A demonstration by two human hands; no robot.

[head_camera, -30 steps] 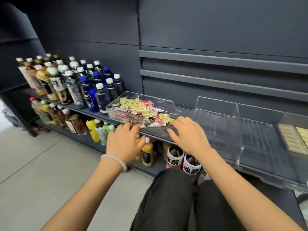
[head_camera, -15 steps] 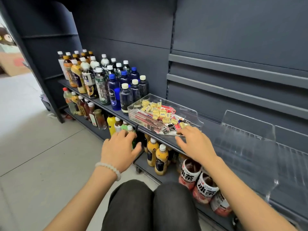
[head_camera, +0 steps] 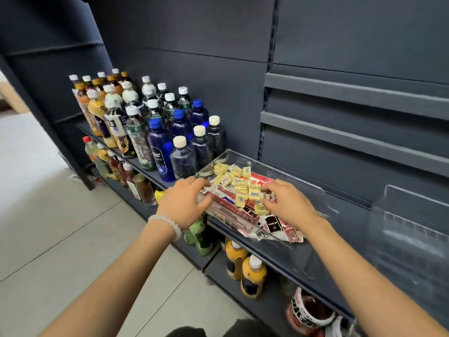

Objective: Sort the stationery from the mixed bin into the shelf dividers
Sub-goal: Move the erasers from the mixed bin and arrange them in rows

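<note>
Head view shows the right hand [head_camera: 286, 205] pinching a light, stiff eraser [head_camera: 264, 197] by its edges, while the left hand [head_camera: 184, 203] rests curled on slippery pen packs [head_camera: 228, 210].

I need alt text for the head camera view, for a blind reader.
Both hands reach into a clear plastic bin of mixed stationery on a dark shelf: the right hand pinches a small yellow eraser, the left hand rests on red pen packets. Drink bottles stand left.

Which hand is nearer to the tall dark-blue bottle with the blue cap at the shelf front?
Left. The left hand rests at the clear plastic bin's near-left corner, just right of the dark-blue bottle. The right hand is over the bin's middle, farther away.
</note>
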